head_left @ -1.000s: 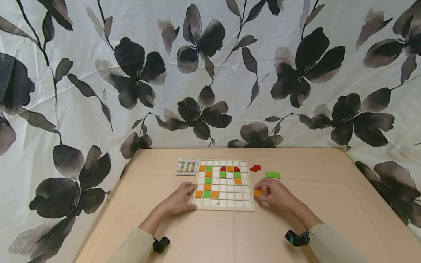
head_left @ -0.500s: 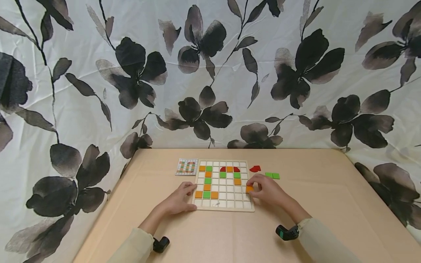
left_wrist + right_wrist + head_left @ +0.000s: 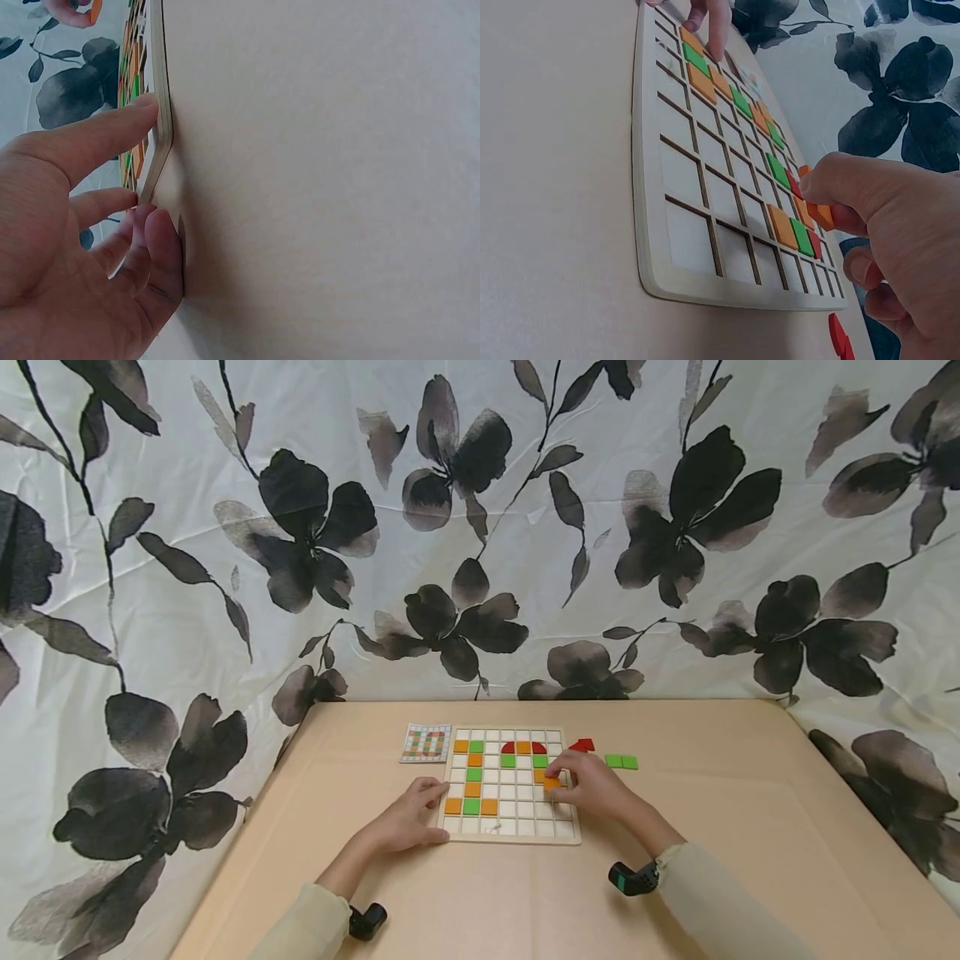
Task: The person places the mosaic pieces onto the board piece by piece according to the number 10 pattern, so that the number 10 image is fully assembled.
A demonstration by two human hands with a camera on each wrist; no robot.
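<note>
A pale wooden grid board (image 3: 517,838) lies on the table, with square orange and green tiles and two rounded red pieces in some of its cells. My left hand (image 3: 408,814) rests at the board's left edge. In the left wrist view, its extended thumb (image 3: 112,139) touches the board's rim and the other fingers lie loosely bent beside the corner. My right hand (image 3: 596,787) pinches an orange square tile (image 3: 551,782) over the right part of the board. The right wrist view shows this orange tile (image 3: 820,215) between thumb and fingers, partly covered by the thumb.
A small card (image 3: 425,743) printed with a coloured grid pattern lies by the board's upper left corner. Red pieces (image 3: 582,744) lie right of the board, partly behind my right hand. Two green tiles (image 3: 621,762) sit farther right. A floral cloth (image 3: 450,543) hangs behind the table.
My right hand has carried the orange tile leftward from the table beside the board to above its right-hand columns. The left hand has stayed at the board's left edge.
</note>
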